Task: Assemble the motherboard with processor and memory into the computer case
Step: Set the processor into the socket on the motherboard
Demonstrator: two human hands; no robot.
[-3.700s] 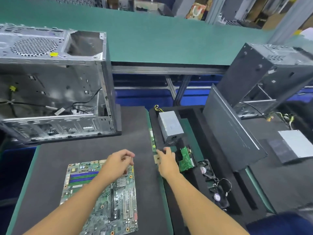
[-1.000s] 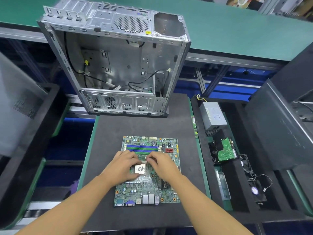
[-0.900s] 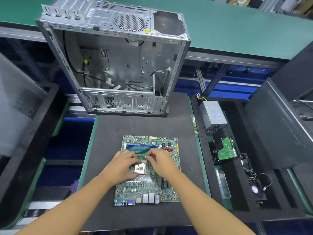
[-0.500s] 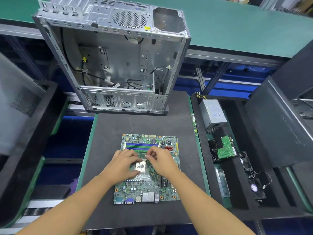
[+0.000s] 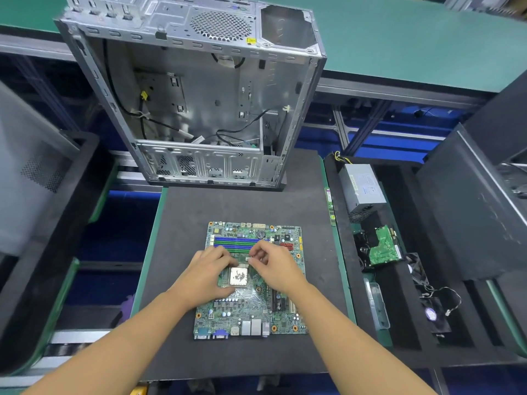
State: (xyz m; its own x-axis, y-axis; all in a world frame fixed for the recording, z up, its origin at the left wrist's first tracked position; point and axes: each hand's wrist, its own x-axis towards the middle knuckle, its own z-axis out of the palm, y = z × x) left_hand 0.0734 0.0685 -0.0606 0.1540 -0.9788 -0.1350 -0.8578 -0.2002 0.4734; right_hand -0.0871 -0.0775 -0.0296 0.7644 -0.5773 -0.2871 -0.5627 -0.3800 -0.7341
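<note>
A green motherboard (image 5: 251, 312) lies flat on the dark foam mat (image 5: 199, 218) in front of me. Its silver processor (image 5: 238, 276) sits in the socket at the board's middle. My left hand (image 5: 206, 277) spans the processor's left side, fingertips at its far corner and thumb at its near corner. My right hand (image 5: 276, 269) pinches a small metal piece at the socket's far edge (image 5: 249, 257). Blue and green memory slots (image 5: 236, 242) run just beyond both hands. The open silver computer case (image 5: 199, 95) stands behind the mat, loose cables inside.
A black foam tray (image 5: 399, 317) on the right holds a grey power supply (image 5: 361, 188), a drive with a green circuit board (image 5: 383, 248), a fan (image 5: 432, 313) and a memory stick (image 5: 330, 206) on its left rim. Dark panels (image 5: 470, 201) stand far right; another tray (image 5: 42, 238) lies left.
My right hand came from the right tray to the socket. Over the last second both hands stay at the socket, the right fingers shifting slightly toward its far edge.
</note>
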